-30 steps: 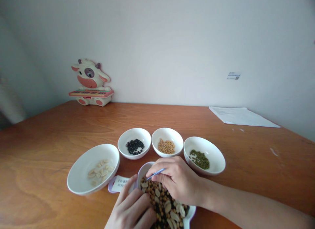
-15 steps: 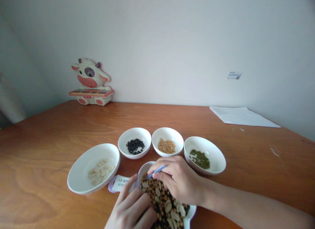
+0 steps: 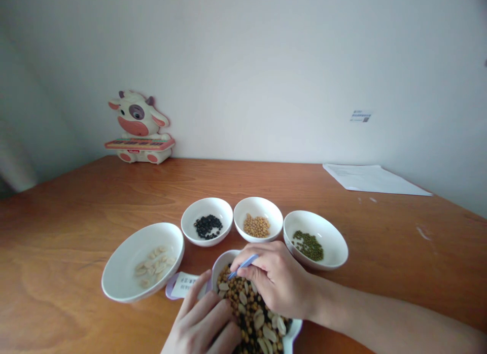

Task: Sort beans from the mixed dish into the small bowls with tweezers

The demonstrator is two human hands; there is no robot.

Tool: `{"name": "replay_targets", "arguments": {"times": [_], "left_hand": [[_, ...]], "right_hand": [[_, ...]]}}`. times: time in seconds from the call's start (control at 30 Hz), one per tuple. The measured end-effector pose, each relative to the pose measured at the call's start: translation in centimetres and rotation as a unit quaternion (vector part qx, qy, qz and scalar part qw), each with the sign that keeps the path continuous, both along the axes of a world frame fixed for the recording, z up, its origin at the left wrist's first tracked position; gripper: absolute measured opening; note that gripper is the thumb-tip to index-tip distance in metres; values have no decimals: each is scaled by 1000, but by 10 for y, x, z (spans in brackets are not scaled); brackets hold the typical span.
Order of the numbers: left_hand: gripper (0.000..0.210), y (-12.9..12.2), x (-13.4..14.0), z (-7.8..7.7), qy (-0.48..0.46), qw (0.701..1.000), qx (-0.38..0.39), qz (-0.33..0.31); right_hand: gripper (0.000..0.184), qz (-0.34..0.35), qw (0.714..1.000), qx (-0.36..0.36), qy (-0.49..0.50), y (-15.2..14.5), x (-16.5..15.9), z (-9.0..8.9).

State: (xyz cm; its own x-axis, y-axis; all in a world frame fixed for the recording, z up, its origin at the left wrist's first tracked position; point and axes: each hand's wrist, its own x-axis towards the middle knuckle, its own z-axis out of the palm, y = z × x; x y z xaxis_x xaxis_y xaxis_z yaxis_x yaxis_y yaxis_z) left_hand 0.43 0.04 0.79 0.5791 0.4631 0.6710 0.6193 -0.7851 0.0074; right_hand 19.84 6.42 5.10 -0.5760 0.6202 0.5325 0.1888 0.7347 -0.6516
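Note:
At the bottom centre sits a handled bowl (image 3: 225, 257) holding a mix of peanuts, yellow soybeans and darker beans. My left hand (image 3: 207, 321) grips its left side, index finger stretched along the rim and the other fingers curled. In my right hand (image 3: 272, 278), closed over the bowl, is a pair of blue plastic tweezers (image 3: 245, 265), tips down among the soybeans near the far rim. Whether a bean is between the tips I cannot tell. A purple tab with a white label (image 3: 183, 284) sticks out left of the bowl.
White bowls arc around the far side: one with peanuts (image 3: 117, 273), one with black beans (image 3: 190, 219), one with soybeans (image 3: 266, 212), one with green mung beans (image 3: 335, 242). A cow toy keyboard (image 3: 140, 133) and paper sheets (image 3: 375, 179) lie near the wall.
The blue tweezers have shifted slightly and sit at a steeper angle, with the tips still in the mixed beans. The left hand stays on the bowl; the view has moved slightly.

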Motion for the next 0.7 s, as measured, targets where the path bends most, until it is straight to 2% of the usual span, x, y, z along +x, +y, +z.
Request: {"name": "replay_targets", "arguments": {"times": [0.17,0.3,0.4,0.57,0.7], "left_hand": [[45,1,-1,0,3,1000,1,-7],[42,0,-2,-1,7,1000,3,-6],[40,-1,-2,-2,1,1000,4,-4],[44,0,0,0,-5,1000,-7,-5],[43,-1,0,1,-4,1000,-11,2]], "right_hand": [[21,20,997,80,-16,-3,1,-4],[21,-1,991,135,-23,-1,4,-1],[22,-55,984,171,-7,7,11,12],[19,-205,962,179,-4,25,30,39],[18,-241,955,171,-28,32,37,44]]}}
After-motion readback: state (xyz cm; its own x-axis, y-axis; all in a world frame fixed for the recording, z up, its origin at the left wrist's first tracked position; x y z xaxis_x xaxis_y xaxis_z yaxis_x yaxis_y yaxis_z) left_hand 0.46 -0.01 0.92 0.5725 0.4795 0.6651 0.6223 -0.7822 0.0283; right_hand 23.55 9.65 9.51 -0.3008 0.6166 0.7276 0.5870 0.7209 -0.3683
